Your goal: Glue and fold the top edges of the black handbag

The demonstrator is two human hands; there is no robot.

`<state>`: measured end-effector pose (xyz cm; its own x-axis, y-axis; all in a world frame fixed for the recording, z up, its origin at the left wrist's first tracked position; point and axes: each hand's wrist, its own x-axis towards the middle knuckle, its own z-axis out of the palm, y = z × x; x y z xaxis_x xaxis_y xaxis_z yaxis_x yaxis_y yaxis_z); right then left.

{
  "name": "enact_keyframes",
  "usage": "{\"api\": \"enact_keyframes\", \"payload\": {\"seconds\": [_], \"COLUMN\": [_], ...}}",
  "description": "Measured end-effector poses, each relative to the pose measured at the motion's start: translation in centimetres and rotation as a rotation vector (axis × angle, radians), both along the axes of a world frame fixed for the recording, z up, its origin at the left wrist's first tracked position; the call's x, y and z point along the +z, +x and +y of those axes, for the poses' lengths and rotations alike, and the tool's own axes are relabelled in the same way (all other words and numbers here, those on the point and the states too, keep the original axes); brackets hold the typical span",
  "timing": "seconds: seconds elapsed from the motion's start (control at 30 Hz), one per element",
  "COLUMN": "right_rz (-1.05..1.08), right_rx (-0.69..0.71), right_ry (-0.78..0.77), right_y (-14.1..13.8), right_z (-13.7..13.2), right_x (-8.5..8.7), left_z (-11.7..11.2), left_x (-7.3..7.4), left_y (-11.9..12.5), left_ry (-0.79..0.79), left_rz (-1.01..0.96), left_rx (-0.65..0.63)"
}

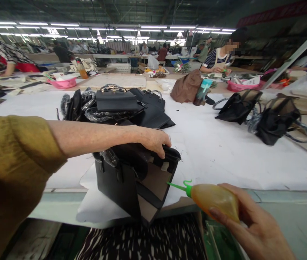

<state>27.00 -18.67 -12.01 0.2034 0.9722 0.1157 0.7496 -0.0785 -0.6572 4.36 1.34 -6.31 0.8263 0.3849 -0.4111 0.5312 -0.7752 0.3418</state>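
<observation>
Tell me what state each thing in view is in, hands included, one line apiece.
Black rectangular handbag: open, brownish inside showing.
Amber plastic squeeze bottle with green spout: tipped sideways, spout toward the bag; contact unclear.
Left hand: gripping the bag's upper edge.
Right hand: closed around the bottle.
Heap of black bags: piled up.
Pink plastic basin at left: upright.
White ceiling strip lights: lit.

Bright tube lights [155, 27] beneath dark ceiling [132, 10]
</observation>
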Motion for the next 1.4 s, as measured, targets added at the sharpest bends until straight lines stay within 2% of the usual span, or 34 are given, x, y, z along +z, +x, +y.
{"api": "enact_keyframes", "payload": {"seconds": [0.1,0.27,0.53,0.77,0.93,1.17,1.27,1.4], "right_rz": [0.061,0.084,0.076,0.045,0.114,0.359,0.355,0.346], "right_rx": [0.031,0.058,0.116,0.157,0.108,-0.067,-0.082,-0.073], "right_ry": [-0.096,-0.168,-0.183,-0.164,-0.192,-0.158,-0.114,-0.102], "right_y": [0.2,0.2,0.0,-0.6,-0.4,-0.1,0.2,0.4], "right_z": [-0.5,-1.4,-2.2,-2.4,-2.3,-1.1,0.0,1.1], "right_x": [-0.3,-0.6,-2.4,-2.7,-2.5,-2.8,-3.1,-3.2], "left_z": [-0.6,-1.4,-2.4,-4.4,-5.5,-5.7,-5.8,-5.6], "left_x": [0.5,0.8,1.3,2.4,3.3,5.6,5.1,3.3], "left_y": [0.1,0.2,0.0,-0.7,-1.8,-3.4,-3.5,-3.7], "left_ry": [0.020,0.041,0.054,0.056,0.128,0.237,0.337,0.393], "left_rz": [0.016,0.026,0.051,0.076,0.065,-0.033,-0.066,-0.128], "left_rx": [-0.005,-0.008,0.011,0.055,0.073,0.111,0.066,0.049]}}
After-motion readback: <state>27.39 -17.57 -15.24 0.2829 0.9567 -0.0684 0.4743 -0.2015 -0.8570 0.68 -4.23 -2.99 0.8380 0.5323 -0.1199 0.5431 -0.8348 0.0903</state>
